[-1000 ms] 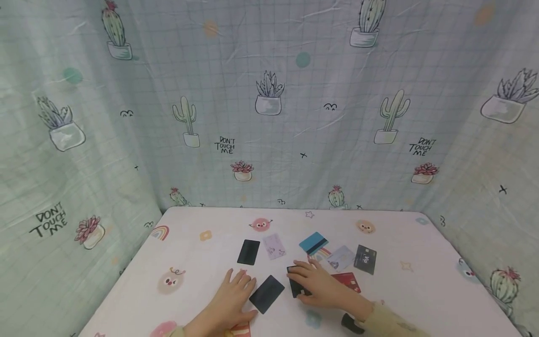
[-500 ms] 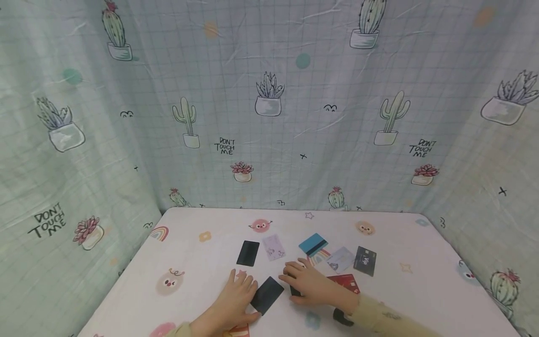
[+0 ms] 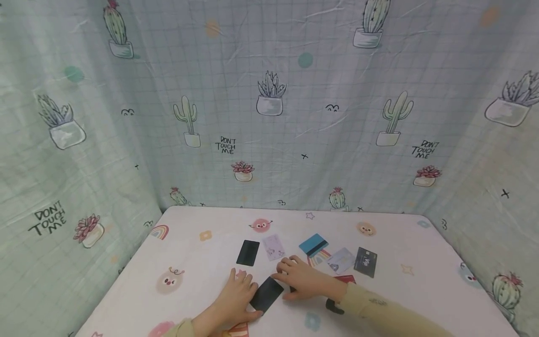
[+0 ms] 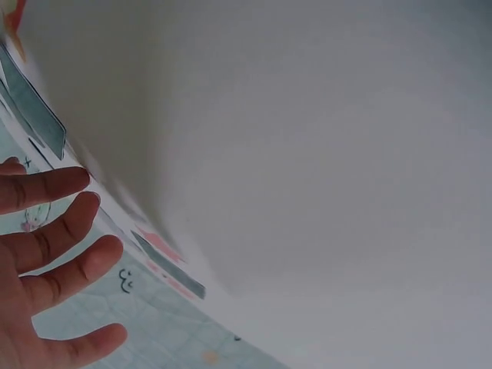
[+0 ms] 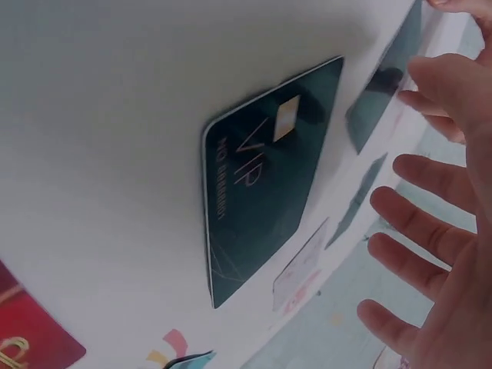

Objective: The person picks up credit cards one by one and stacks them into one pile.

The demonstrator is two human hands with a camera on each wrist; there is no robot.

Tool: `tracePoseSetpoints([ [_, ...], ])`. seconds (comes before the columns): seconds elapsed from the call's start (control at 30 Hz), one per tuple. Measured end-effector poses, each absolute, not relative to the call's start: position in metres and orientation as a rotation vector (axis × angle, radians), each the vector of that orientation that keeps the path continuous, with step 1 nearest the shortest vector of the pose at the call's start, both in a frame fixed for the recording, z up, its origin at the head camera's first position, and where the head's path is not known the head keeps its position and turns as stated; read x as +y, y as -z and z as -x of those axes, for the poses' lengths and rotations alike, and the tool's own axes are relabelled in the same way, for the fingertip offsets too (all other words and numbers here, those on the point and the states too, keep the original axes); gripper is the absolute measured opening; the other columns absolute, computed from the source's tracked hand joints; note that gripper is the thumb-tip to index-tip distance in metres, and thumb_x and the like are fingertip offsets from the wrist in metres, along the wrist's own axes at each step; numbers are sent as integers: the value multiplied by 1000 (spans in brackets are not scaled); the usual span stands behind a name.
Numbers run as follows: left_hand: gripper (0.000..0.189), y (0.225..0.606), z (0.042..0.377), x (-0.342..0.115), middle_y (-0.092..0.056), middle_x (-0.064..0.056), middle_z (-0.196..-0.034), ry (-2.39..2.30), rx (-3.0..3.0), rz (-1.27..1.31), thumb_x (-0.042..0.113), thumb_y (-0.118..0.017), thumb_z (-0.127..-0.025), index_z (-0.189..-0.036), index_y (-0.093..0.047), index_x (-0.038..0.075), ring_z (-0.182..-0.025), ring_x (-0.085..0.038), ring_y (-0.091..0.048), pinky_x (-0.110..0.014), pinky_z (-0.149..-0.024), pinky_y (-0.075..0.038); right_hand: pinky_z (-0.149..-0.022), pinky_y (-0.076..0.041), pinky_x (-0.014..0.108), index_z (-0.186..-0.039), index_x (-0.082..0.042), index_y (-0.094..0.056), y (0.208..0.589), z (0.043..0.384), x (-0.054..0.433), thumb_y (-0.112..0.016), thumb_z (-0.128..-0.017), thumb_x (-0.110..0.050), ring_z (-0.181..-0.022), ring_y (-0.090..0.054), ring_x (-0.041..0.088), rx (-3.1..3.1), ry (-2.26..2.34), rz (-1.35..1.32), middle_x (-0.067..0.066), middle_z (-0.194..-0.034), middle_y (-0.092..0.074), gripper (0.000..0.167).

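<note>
A plain dark card (image 3: 267,296) lies tilted on the table between my hands. My left hand (image 3: 234,300) is beside it, fingers spread; the index finger and thumb are at its left and lower edges, and I cannot tell whether they press it. My right hand (image 3: 304,279) hovers with relaxed fingers, thumb and index near the card's right side. Under the right hand is a black VIP card (image 5: 265,184), mostly hidden in the head view, and nothing shows in that palm. Part of a red card (image 3: 346,279) shows behind the right wrist.
Farther back lie a black card (image 3: 248,253), a pale purple card (image 3: 274,247), a blue striped card (image 3: 313,245), a light card (image 3: 341,260) and a grey VIP card (image 3: 366,262). A patterned curtain (image 3: 278,150) surrounds the printed white table (image 3: 202,262).
My right hand has moved left, off the black VIP card toward the plain dark card. My left hand has shifted slightly right and down. The cards appear to stay in place.
</note>
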State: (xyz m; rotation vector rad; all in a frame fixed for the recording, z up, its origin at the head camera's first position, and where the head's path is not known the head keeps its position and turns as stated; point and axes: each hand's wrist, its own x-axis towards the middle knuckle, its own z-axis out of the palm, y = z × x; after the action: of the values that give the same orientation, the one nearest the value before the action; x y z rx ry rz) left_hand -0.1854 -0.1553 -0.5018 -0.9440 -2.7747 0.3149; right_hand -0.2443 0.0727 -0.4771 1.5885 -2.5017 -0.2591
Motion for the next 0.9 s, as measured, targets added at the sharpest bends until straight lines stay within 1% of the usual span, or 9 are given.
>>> tracePoseSetpoints([
  [0.2, 67, 505, 186, -154, -54, -8, -98, -343, -2733, 951, 73, -42, -73, -99, -58, 14, -103, -29, -48, -58, -91, -31, -92, -37, 34, -121, -27, -50, 479, 253, 64, -51, -80, -58, -102, -46, 11, -2464, 324, -1617, -7, -106, -52, 52],
  [0.4, 67, 504, 186, -149, -54, -7, -97, -344, -2732, 971, 73, -42, -72, -99, -58, 14, -101, -26, -47, -59, -89, -30, -93, -37, 36, -122, -29, -50, 488, 259, 61, -48, -77, -64, -103, -46, 12, -2424, 403, -1609, -7, -107, -52, 57],
  [0.63, 64, 500, 184, -149, -55, -6, -94, -333, -2719, 973, 71, -47, -71, -98, -59, 15, -97, -26, -47, -59, -87, -32, -93, -38, 37, -123, -33, -48, 493, 261, 59, -42, -74, -71, -104, -48, 12, -2405, 479, -1577, -5, -110, -52, 62],
  [0.9, 59, 501, 186, -152, -54, -4, -90, -318, -2696, 996, 67, -51, -71, -98, -59, 16, -96, -25, -48, -59, -85, -34, -95, -37, 38, -122, -35, -48, 493, 262, 57, -42, -72, -73, -107, -46, 13, -2457, 494, -1559, -6, -112, -51, 63],
])
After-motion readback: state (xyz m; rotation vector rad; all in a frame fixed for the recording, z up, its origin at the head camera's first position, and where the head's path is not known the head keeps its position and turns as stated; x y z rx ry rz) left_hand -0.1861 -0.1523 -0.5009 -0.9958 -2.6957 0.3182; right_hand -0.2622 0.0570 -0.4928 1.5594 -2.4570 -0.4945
